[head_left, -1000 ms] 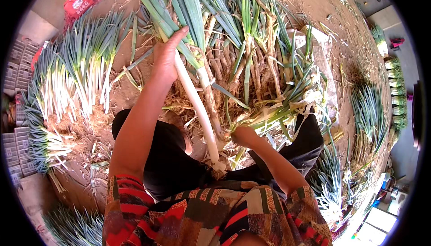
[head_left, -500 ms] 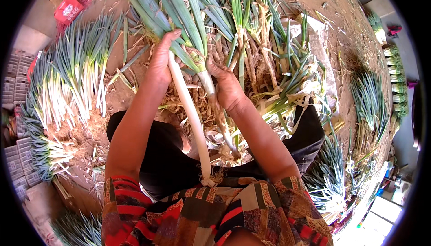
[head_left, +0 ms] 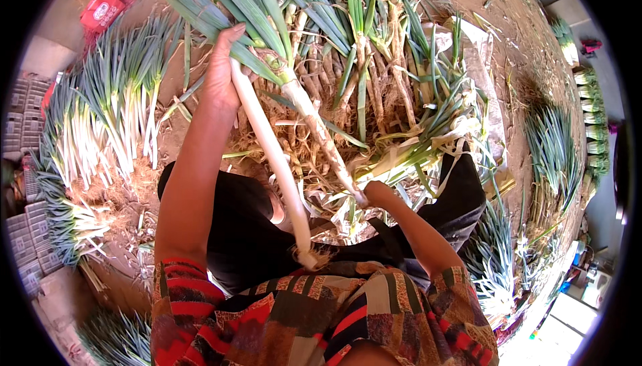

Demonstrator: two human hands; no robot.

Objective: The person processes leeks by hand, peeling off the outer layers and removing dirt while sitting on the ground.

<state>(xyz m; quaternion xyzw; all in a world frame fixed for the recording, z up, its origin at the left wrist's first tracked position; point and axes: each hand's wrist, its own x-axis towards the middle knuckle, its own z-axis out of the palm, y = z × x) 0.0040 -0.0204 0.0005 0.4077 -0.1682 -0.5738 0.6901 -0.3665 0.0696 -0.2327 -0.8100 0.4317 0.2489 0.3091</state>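
My left hand [head_left: 221,75] is closed round the green tops of two long green onions, holding them above my lap. One, a smooth white green onion [head_left: 267,139], slants down to its roots by my waist. Beside it, the second green onion [head_left: 319,129] has patchy brown skin along its pale stalk. My right hand [head_left: 382,195] is closed at this stalk's lower end; its fingertips and the root there are hidden. Just beyond lies a heap of untrimmed green onions [head_left: 394,72] with brown, dirty stalks.
Cleaned white-stalked green onions [head_left: 110,105] lie at left on the ground, near a red box [head_left: 102,10]. Peeled skins [head_left: 461,125] and leaves litter the area by my right knee. More bunches [head_left: 552,145] lie at far right. Grey crates [head_left: 30,112] stand along the left edge.
My right hand has moved down the brown-skinned stalk from its upper part to its root end; more pale stalk shows there. My left hand and the tops have shifted slightly left and away.
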